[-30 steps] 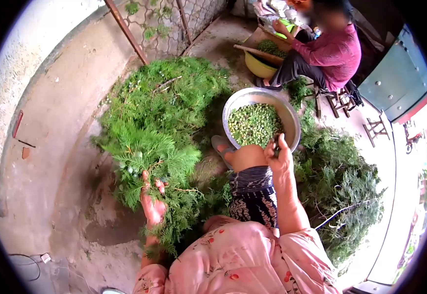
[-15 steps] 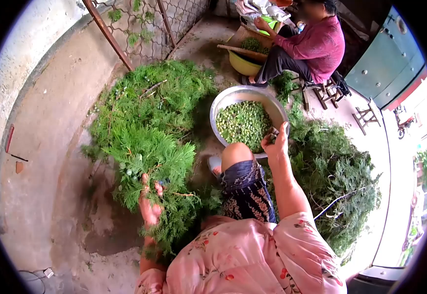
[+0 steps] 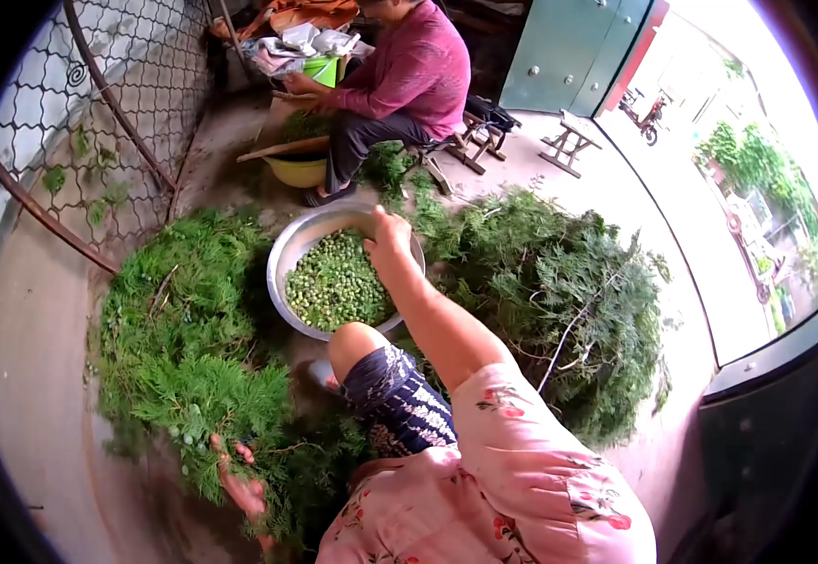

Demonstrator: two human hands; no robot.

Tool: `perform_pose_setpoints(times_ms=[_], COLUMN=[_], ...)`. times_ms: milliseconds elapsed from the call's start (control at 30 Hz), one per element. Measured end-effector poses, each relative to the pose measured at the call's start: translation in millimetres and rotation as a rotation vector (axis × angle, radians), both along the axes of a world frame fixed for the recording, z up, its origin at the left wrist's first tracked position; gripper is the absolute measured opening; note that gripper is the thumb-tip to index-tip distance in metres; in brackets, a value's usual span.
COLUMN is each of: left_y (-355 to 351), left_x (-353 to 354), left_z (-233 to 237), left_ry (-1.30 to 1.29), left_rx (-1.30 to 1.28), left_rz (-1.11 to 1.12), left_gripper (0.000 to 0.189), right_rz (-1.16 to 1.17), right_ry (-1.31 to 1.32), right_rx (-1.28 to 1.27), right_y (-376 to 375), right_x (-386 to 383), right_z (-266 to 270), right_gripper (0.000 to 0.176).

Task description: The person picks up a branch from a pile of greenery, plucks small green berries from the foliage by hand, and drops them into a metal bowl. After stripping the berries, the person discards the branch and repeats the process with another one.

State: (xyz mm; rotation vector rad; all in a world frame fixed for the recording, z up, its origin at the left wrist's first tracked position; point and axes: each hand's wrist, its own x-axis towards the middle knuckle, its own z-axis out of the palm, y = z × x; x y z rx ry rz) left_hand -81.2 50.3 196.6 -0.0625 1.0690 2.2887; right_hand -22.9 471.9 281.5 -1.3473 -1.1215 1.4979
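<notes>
My left hand [image 3: 241,489] is closed around a leafy evergreen branch [image 3: 216,399] at the lower left, with some fingers hidden among the sprigs. Pale green seed cones [image 3: 183,437] show on the sprigs by its fingertips. My right hand [image 3: 391,235] reaches over the far right rim of a metal basin [image 3: 282,252], fingers bent and partly hidden. Whether it grips the rim or something small, I cannot make out. Many small green cones [image 3: 338,282] lie loose in the basin, which stands beyond my bent knee.
A pile of cut evergreen branches [image 3: 559,291] lies right of the basin, another pile [image 3: 179,282] left. Ahead, a person in a pink shirt [image 3: 418,70] sits by a yellow tub [image 3: 298,172]. A wooden stool [image 3: 570,143] stands near the green door [image 3: 559,61].
The view has swung right, so things appear farther left. My right hand has moved from above the cones to the basin's far right rim. My left hand stays at the branch.
</notes>
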Motion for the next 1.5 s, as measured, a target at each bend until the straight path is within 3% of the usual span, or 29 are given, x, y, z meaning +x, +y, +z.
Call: perform_pose_setpoints(times_ms=[33, 67, 133, 200, 233, 267, 333, 400, 433, 467, 533, 600, 733, 800, 867, 1000, 1067, 1167, 1333, 1400, 1433, 1467, 1500], left_y=[3, 4, 11, 26, 28, 36, 49, 52, 48, 54, 53, 56, 54, 48, 40, 35, 39, 30, 27, 25, 30, 29, 26], left_x=[-1, -2, 3, 1, 5, 6, 11, 16, 21, 20, 22, 24, 28, 27, 31, 38, 40, 42, 39, 38, 37, 35, 33], left_z=[1, 3, 3, 16, 18, 26, 32, 34, 36, 53, 42, 29, 6, 2, -5, 2, 6, -13, -12, -17, -19, -7, 4], left_ry=[0.066, 0.150, 0.441, 0.282, 0.531, 0.321, 0.201, 0.244, 0.453, 0.236, 0.280, 0.067, 0.129, 0.124, 0.075, -0.151, -0.195, -0.232, -0.369, -0.085, 0.167, 0.165, 0.065], left_rx=[-0.152, -0.237, -0.276, -0.362, -0.569, -0.567, -0.565, -0.540, -0.468, -0.571, -0.598, -0.366, -0.236, -0.216, -0.153, -0.323, -0.369, -0.086, -0.164, -0.289, -0.477, -0.478, -0.436], left_rz=[0.107, 0.038, -0.050, -0.078, -0.127, -0.134, -0.174, -0.255, -0.294, -0.329, -0.297, -0.132, -0.037, -0.048, -0.071, 0.010, 0.074, 0.119, 0.095, 0.030, 0.024, 0.023, -0.057], left_gripper=[0.047, 0.045, 0.045, 0.047, 0.047, 0.046, 0.047, 0.047, 0.047, 0.048, 0.043, 0.039, 0.039, 0.039, 0.041, 0.041, 0.038, 0.038, 0.035, 0.036, 0.037, 0.037, 0.036], right_rz=[0.057, 0.129, 0.352, 0.530, 0.639, 0.747, 0.878, 0.851, 0.825, 0.810, 0.728, 0.741, 0.837, 0.957, 0.989, 1.141, 1.202, 1.101, 1.107, 1.067, 1.004, 1.108, 1.139], right_ry=[0.123, 0.245, 0.290, 0.261, 0.213, 0.160, 0.204, 0.387, 0.357, 0.314, 0.268, 0.373, 0.325, 0.152, 0.106, -0.147, -0.226, -0.205, -0.151, -0.033, -0.012, -0.025, 0.006], right_rx=[-0.001, -0.008, 0.202, 0.258, 0.287, 0.309, 0.444, 0.408, 0.335, 0.256, 0.109, -0.029, 0.232, 0.481, 0.952, 1.189, 1.164, 1.169, 1.124, 1.061, 1.067, 0.637, 0.460], right_y=[-7, -18, -49, -89, -108, -126, -154, -175, -181, -181, -176, -168, -191, -206, -221, -253, -258, -264, -262, -256, -249, -247, -246], right_x=[0, -4, -8, -9, -7, -4, -4, -10, -9, -6, -5, -3, -11, -17, -29, -35, -41, -43, -46, -49, -51, -48, -46], right_z=[0, -1, -1, 5, 10, 11, 4, -2, 2, 6, -1, -13, -6, -6, -8, 0, -11, -19, -32, -39, -39, -31, -29], right_gripper=[0.034, 0.033, 0.026, 0.020, 0.018, 0.016, 0.017, 0.017, 0.017, 0.016, 0.018, 0.019, 0.013, 0.015, 0.023, 0.034, 0.037, 0.034, 0.026, 0.025, 0.021, 0.016, 0.014])
